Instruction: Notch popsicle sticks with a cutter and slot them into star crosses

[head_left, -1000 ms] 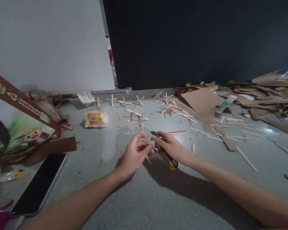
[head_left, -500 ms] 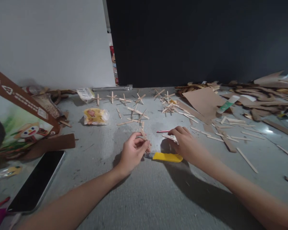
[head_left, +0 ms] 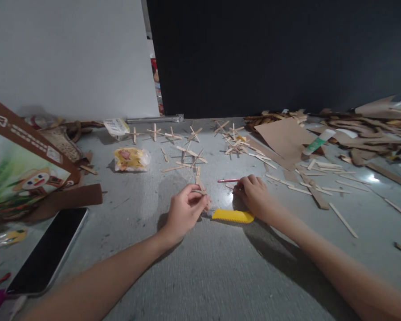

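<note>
My left hand (head_left: 187, 213) pinches a short wooden craft stick (head_left: 199, 183) that slants up from the fingertips. A yellow utility knife (head_left: 233, 216) lies on the grey floor between my hands, its blade end close to my left fingertips. Above the knife, my right hand (head_left: 255, 196) rests low with its fingers curled and closed. A red pencil (head_left: 227, 180) and a small pale stick (head_left: 230, 186) run in under those fingertips. What the right fingers grip there is hidden.
Crossed-stick pieces (head_left: 154, 131) stand along the back. Loose sticks (head_left: 343, 220), cardboard (head_left: 280, 138) and a glue stick (head_left: 319, 141) lie to the right. On the left are a phone (head_left: 48, 252), a yellow packet (head_left: 131, 159) and a printed bag (head_left: 36, 171).
My right hand has put the utility knife down on the floor and moved right to the pencil and pale stick. My left hand keeps its stick in nearly the same place.
</note>
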Demonstrator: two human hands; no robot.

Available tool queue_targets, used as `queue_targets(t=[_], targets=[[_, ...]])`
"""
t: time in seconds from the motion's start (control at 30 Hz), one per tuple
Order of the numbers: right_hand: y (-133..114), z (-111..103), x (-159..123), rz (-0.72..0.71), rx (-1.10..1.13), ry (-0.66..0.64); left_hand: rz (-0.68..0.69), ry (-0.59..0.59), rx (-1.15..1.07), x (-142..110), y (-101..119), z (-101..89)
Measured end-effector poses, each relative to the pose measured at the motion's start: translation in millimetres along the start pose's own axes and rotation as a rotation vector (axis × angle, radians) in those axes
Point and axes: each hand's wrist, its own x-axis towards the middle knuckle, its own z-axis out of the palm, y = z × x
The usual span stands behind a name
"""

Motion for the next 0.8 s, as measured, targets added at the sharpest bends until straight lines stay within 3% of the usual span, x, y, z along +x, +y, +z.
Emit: queue_targets(t=[0.17,0.3,0.43,0.57,0.8], targets=[[-3,-9,0,-0.014,0.032,-0.051,-0.020,0.004,0.011,-1,1,-0.3],[-28,-36,-9,0.089,0.301,-0.129,-0.002,0.007,0.073,-2,-1,-1.3],[-60,-57,-22,-0.011,0.558,-0.085,0.017,0.006,0.157,-4,-1,-0.4],[-78,-56,-32,-0.118,0.605,0.024,0.032,-0.001,0.213,-6,1,0.9],[-84,-49,-37,-0.120,0.571,0.100,0.065,-0.016,0.231,-6,-1,1.9]])
